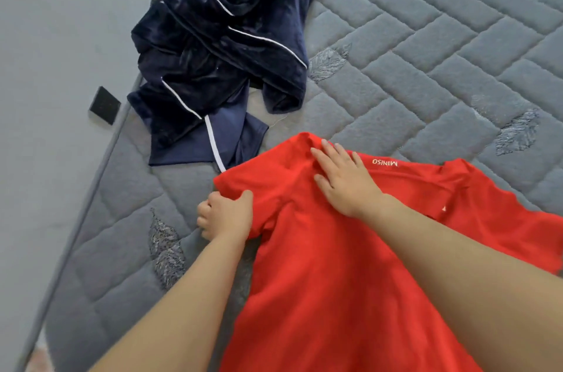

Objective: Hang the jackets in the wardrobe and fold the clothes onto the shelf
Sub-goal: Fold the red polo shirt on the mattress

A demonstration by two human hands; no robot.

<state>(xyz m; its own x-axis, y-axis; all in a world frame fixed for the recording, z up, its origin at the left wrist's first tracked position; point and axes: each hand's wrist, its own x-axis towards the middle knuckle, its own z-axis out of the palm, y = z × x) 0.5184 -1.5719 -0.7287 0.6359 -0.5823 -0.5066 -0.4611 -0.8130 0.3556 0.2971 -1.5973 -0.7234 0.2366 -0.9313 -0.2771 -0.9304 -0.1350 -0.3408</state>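
With my left hand point(225, 214) pinching the sleeve of the red shirt point(320, 265) on the bed point(426, 51) and my right hand point(344, 178) flat on it, a hasty fold could wrinkle.

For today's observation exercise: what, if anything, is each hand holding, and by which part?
The left hand grips the red shirt by the edge of its sleeve. The right hand holds nothing; it lies flat, pressing near the collar.

A grey quilted mattress point(426, 36) with a brick-like stitch pattern and embroidered leaves fills most of the view. Left of the mattress stands a pale grey wall point(54, 36), carrying a black square switch plate point(105, 105).
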